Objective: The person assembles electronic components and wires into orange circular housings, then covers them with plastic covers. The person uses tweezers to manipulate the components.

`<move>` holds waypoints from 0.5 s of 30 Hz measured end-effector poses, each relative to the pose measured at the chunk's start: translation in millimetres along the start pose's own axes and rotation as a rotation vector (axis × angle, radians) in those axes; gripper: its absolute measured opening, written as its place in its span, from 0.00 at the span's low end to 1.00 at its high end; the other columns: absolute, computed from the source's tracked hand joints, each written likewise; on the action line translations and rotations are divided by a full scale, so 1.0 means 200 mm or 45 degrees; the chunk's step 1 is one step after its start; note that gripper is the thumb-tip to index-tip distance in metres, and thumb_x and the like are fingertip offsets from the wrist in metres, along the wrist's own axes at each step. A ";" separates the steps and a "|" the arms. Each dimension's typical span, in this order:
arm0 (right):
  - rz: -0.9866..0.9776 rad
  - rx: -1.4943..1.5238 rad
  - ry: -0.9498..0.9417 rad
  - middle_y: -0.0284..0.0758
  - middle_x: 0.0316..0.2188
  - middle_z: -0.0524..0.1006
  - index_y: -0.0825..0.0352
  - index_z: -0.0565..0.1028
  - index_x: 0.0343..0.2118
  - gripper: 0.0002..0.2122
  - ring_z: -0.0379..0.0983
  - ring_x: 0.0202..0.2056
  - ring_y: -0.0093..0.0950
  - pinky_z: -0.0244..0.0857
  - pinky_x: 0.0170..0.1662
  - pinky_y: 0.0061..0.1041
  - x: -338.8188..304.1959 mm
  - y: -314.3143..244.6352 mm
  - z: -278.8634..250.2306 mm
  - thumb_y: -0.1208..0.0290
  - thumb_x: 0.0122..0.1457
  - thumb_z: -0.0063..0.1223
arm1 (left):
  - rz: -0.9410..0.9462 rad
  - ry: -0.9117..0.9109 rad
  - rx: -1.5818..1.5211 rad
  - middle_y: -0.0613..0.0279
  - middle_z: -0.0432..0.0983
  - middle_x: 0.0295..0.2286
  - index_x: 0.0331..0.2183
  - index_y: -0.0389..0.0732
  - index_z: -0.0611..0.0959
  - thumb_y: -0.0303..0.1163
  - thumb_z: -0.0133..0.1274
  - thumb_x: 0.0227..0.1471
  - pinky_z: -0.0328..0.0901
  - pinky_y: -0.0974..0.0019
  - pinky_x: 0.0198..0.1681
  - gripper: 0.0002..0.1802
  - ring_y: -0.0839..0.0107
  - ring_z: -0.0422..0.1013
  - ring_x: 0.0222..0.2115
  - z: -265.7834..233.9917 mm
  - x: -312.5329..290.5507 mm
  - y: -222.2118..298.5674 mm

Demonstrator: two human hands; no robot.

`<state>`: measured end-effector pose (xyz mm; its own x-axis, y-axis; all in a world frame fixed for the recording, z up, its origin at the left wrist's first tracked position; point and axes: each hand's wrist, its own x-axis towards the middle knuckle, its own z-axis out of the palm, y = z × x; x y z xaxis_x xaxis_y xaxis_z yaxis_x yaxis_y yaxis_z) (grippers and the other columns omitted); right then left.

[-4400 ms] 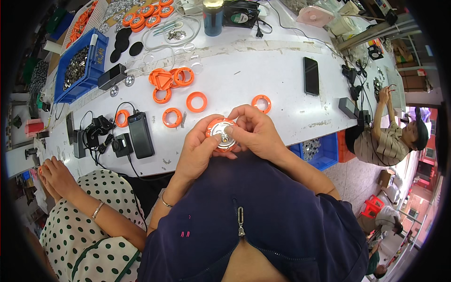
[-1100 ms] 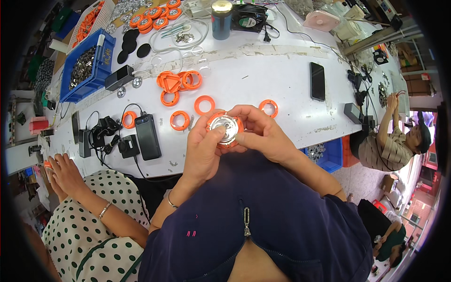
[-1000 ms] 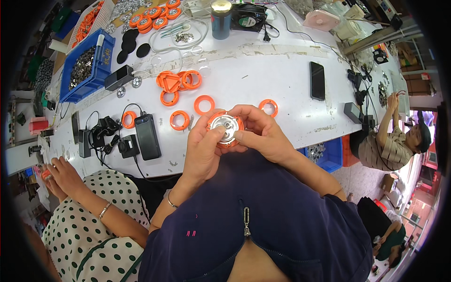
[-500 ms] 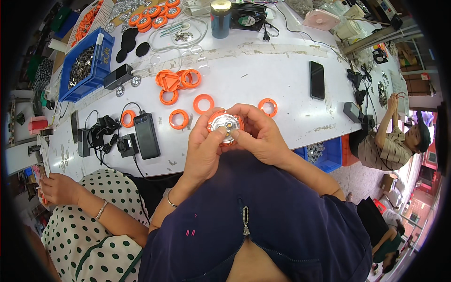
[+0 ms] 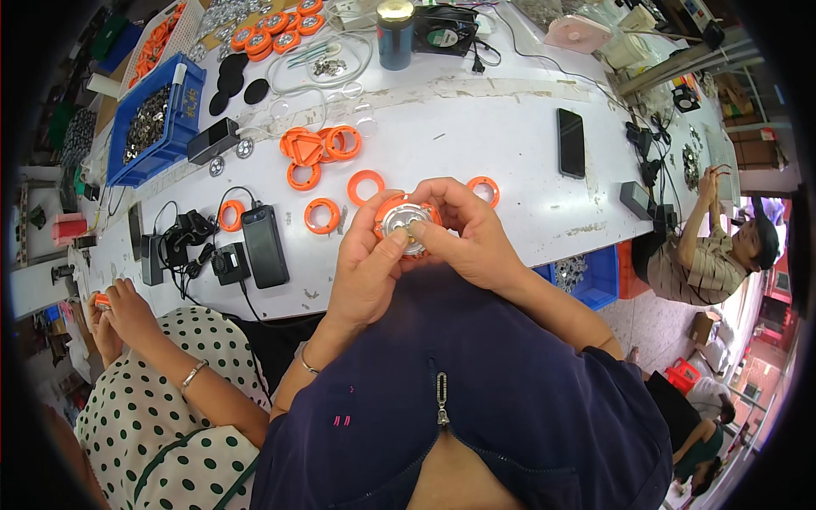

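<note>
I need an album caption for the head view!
Left hand and right hand hold an orange-and-silver disc near a white table.

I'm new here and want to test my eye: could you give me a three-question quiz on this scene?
1. True or false: the left hand and right hand hold one orange-and-silver disc together.
2. Which is nearest the black fan: A) black round pads, B) blue cylinder, C) loose orange rings?
3. What colour is the bin of small metal parts at the picture's left?
Key: 1. True; 2. B; 3. Blue.
</note>
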<state>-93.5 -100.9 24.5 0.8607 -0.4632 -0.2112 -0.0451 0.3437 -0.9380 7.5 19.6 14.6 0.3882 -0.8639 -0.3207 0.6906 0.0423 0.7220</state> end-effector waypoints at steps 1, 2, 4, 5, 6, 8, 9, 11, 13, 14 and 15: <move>-0.001 0.001 0.000 0.28 0.33 0.71 0.67 0.69 0.42 0.13 0.67 0.33 0.12 0.66 0.34 0.14 0.00 0.01 0.00 0.74 0.54 0.53 | 0.000 -0.001 0.001 0.55 0.68 0.45 0.56 0.38 0.58 0.32 0.48 0.56 0.70 0.59 0.45 0.29 0.67 0.70 0.44 0.00 0.00 0.00; -0.046 -0.054 -0.007 0.27 0.33 0.71 0.67 0.69 0.42 0.12 0.67 0.33 0.12 0.66 0.35 0.14 0.00 0.02 -0.01 0.74 0.54 0.54 | 0.007 -0.012 -0.010 0.55 0.68 0.45 0.56 0.38 0.58 0.32 0.48 0.56 0.69 0.58 0.46 0.29 0.67 0.70 0.44 0.00 0.00 0.00; -0.088 -0.110 -0.013 0.27 0.33 0.71 0.67 0.69 0.42 0.12 0.67 0.33 0.12 0.66 0.35 0.14 0.00 0.03 -0.01 0.73 0.54 0.54 | 0.011 -0.023 -0.024 0.55 0.68 0.45 0.56 0.38 0.58 0.33 0.49 0.56 0.69 0.58 0.46 0.29 0.67 0.69 0.45 -0.01 0.00 0.00; -0.112 -0.143 -0.011 0.27 0.32 0.71 0.67 0.69 0.42 0.12 0.67 0.33 0.12 0.66 0.35 0.14 0.00 0.03 -0.01 0.74 0.54 0.54 | 0.009 -0.043 -0.033 0.55 0.67 0.46 0.56 0.38 0.58 0.32 0.49 0.56 0.69 0.58 0.46 0.30 0.67 0.69 0.45 -0.01 0.00 0.00; -0.136 -0.176 -0.009 0.27 0.32 0.71 0.67 0.69 0.42 0.12 0.67 0.32 0.12 0.66 0.34 0.14 0.00 0.03 -0.01 0.74 0.55 0.53 | 0.008 -0.062 -0.044 0.55 0.67 0.46 0.57 0.38 0.57 0.32 0.49 0.56 0.69 0.57 0.47 0.30 0.66 0.69 0.45 -0.01 0.00 0.00; -0.088 -0.100 -0.017 0.27 0.32 0.71 0.67 0.69 0.42 0.12 0.67 0.32 0.12 0.66 0.34 0.14 0.00 0.02 -0.01 0.74 0.55 0.53 | 0.012 -0.068 -0.054 0.54 0.66 0.47 0.57 0.38 0.57 0.31 0.49 0.55 0.69 0.57 0.47 0.31 0.66 0.69 0.46 0.00 -0.01 0.01; -0.041 -0.023 -0.027 0.27 0.32 0.71 0.66 0.69 0.42 0.12 0.67 0.32 0.12 0.66 0.34 0.14 0.00 0.02 -0.01 0.74 0.55 0.54 | 0.016 -0.073 -0.063 0.54 0.66 0.47 0.57 0.38 0.56 0.31 0.49 0.55 0.69 0.56 0.47 0.31 0.65 0.69 0.46 0.01 -0.01 0.02; -0.045 0.012 -0.063 0.29 0.35 0.72 0.66 0.68 0.43 0.12 0.69 0.35 0.13 0.69 0.36 0.16 0.00 0.03 -0.03 0.75 0.56 0.52 | 0.002 -0.081 -0.069 0.53 0.65 0.48 0.57 0.37 0.56 0.30 0.48 0.55 0.69 0.56 0.47 0.31 0.65 0.69 0.46 0.01 -0.01 0.02; -0.049 0.046 -0.100 0.30 0.37 0.72 0.66 0.67 0.44 0.12 0.70 0.38 0.15 0.71 0.38 0.17 0.00 0.03 -0.03 0.76 0.58 0.50 | -0.011 -0.088 -0.075 0.53 0.65 0.48 0.57 0.37 0.55 0.30 0.48 0.55 0.68 0.55 0.48 0.32 0.65 0.69 0.46 0.01 -0.01 0.02; -0.010 0.053 -0.101 0.30 0.38 0.72 0.66 0.66 0.44 0.12 0.70 0.38 0.15 0.71 0.39 0.17 0.00 0.02 -0.03 0.77 0.58 0.50 | -0.015 -0.091 -0.065 0.53 0.65 0.48 0.57 0.37 0.55 0.30 0.48 0.55 0.68 0.55 0.48 0.32 0.65 0.69 0.47 0.00 -0.01 0.02; 0.029 0.060 -0.103 0.31 0.38 0.72 0.66 0.66 0.44 0.12 0.70 0.38 0.15 0.70 0.39 0.17 0.00 0.02 -0.02 0.77 0.58 0.49 | -0.018 -0.092 -0.056 0.52 0.65 0.48 0.57 0.36 0.56 0.30 0.48 0.55 0.68 0.54 0.48 0.32 0.64 0.69 0.47 0.00 -0.01 0.02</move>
<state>-96.4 -103.3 19.6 0.8979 -0.3882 -0.2075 -0.0429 0.3922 -0.9189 9.4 21.3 17.8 0.3341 -0.8987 -0.2842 0.7223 0.0504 0.6897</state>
